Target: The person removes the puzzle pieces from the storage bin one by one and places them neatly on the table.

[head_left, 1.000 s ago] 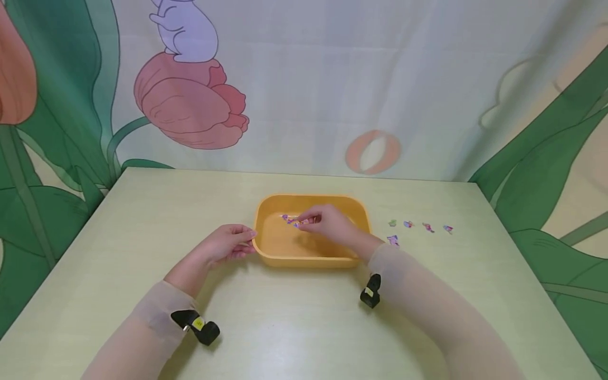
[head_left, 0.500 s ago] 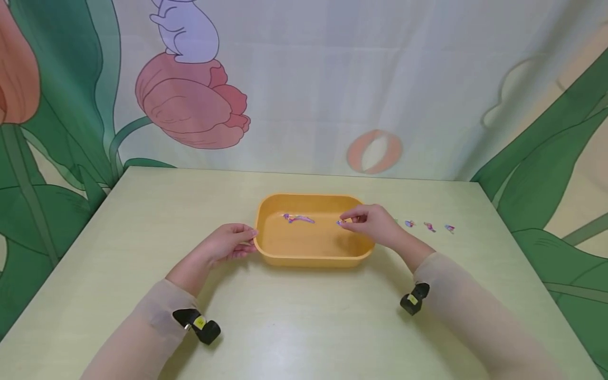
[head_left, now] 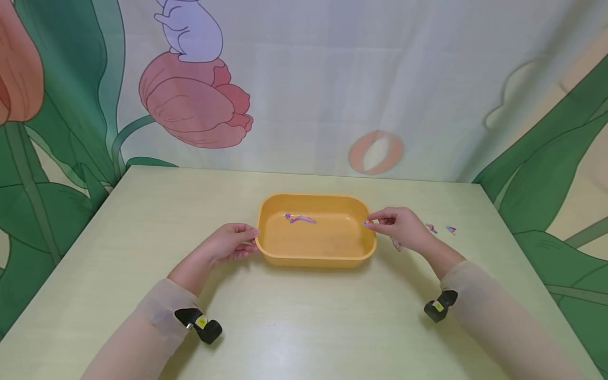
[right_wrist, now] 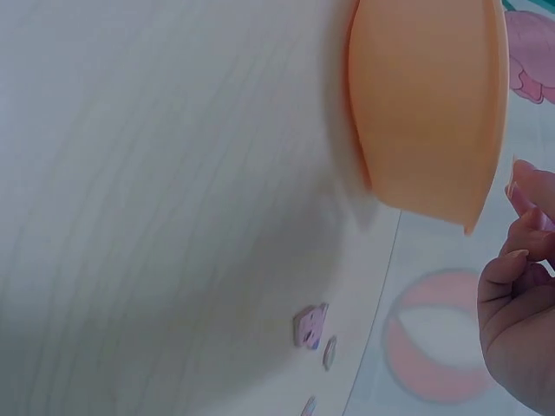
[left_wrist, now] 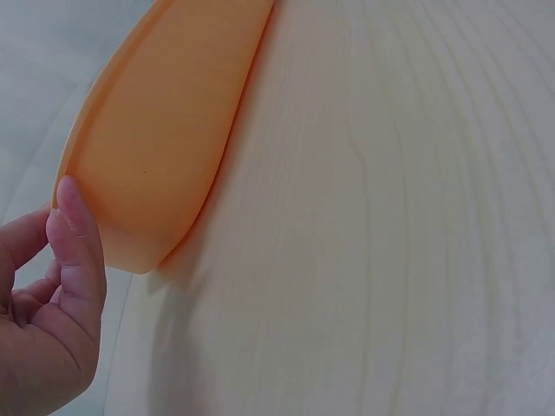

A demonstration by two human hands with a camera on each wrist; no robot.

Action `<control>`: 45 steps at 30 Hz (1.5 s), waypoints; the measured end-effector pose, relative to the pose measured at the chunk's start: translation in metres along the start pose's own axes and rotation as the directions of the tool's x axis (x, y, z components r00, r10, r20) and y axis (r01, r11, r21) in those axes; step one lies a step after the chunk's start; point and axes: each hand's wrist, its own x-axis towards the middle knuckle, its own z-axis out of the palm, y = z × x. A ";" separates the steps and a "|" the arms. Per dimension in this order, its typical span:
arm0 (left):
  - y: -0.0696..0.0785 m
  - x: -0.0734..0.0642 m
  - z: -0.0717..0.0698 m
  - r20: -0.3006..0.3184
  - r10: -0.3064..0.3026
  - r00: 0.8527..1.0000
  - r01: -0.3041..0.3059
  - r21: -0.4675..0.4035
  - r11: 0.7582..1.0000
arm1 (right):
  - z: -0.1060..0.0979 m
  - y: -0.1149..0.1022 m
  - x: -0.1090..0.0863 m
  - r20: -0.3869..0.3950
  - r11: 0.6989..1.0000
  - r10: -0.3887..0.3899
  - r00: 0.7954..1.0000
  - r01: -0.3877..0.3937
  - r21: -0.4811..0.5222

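My left hand [head_left: 236, 243] grips the left rim of a yellow-orange tray [head_left: 328, 258], thumb at the top edge and fingers against the outside wall. In the left wrist view its fingertips pinch that same rim. My right hand [head_left: 396, 224] is at the tray's right rim, thumb and forefinger pinching a small purple-blue piece [head_left: 366, 223]; its exact kind I cannot tell. A narrow purple and multicoloured strip-like thing [head_left: 300, 218] lies inside the tray. Below the right hand, a pink piece with a printed face [right_wrist: 310, 327] lies on the table, partly hidden in the head view.
More small colourful pieces lie right of the tray, among them a purple-pink one [head_left: 431, 228] and a pink-blue one [head_left: 451, 230]. The pale wooden table [head_left: 304, 327] ends at the back against a printed curtain [head_left: 304, 105].
The right hand has moved right, from over the strip-like thing to the tray's right rim, with the small piece still pinched. The left hand has stayed at the rim.
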 end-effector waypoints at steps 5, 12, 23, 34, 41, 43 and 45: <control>-0.001 0.000 0.000 -0.001 0.013 1.000 -0.013 0.010 1.000 | -0.005 0.009 -0.006 -0.038 0.999 -0.032 0.999 0.031 -0.029; -0.004 0.000 -0.001 0.010 0.015 1.000 -0.015 -0.001 1.000 | -0.011 0.023 -0.014 -0.092 0.995 -0.026 0.995 0.017 -0.100; -0.003 -0.001 0.001 -0.003 0.007 1.000 -0.007 -0.003 1.000 | -0.023 0.048 -0.027 -0.120 0.989 0.089 0.989 -0.102 -0.105; -0.004 -0.001 0.001 -0.008 0.010 1.000 -0.010 -0.010 1.000 | -0.034 0.068 -0.035 -0.145 0.984 0.095 0.985 -0.115 -0.133; -0.003 -0.001 0.002 -0.013 0.010 1.000 -0.010 -0.005 1.000 | -0.039 0.078 -0.036 -0.138 0.977 0.080 0.987 -0.105 -0.184; -0.003 -0.001 0.002 -0.014 0.008 1.000 -0.008 0.001 1.000 | -0.039 0.080 -0.035 -0.129 0.973 0.096 0.987 -0.121 -0.199; -0.003 -0.001 0.002 -0.015 0.008 1.000 -0.008 0.006 1.000 | -0.039 0.083 -0.035 -0.120 0.968 0.114 0.986 -0.137 -0.211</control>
